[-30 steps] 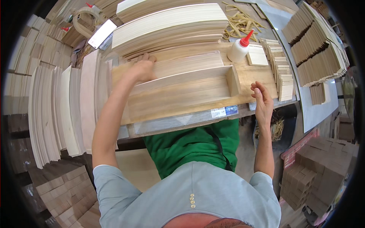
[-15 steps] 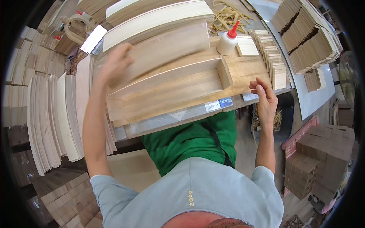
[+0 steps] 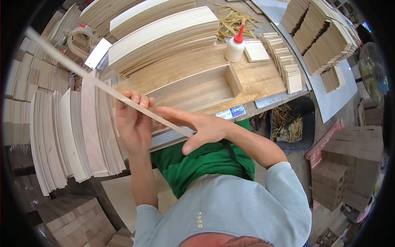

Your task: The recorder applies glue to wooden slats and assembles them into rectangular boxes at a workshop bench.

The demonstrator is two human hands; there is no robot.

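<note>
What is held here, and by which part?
A thin wood strip, seen edge-on. The left hand grips it near its near end, fingers curled over the edge; the right hand lies flat against that end, fingers extended.

Beyond the fingers (image 3: 135,99), the open wooden tray (image 3: 193,88) offers passable room. Stacked thin boards (image 3: 164,35) block farther back, upright board stacks (image 3: 78,136) crowd their left, and a glue bottle (image 3: 235,46) stands far right on the counter (image 3: 263,80).

Light grey-blue long-sleeved shirt, small pale buttons down front. Green apron over lap, dark strap crossing it. Sleeves cover upper arms; forearms bare. Left hand (image 3: 133,123), right hand (image 3: 203,128) bare, ungloved.
</note>
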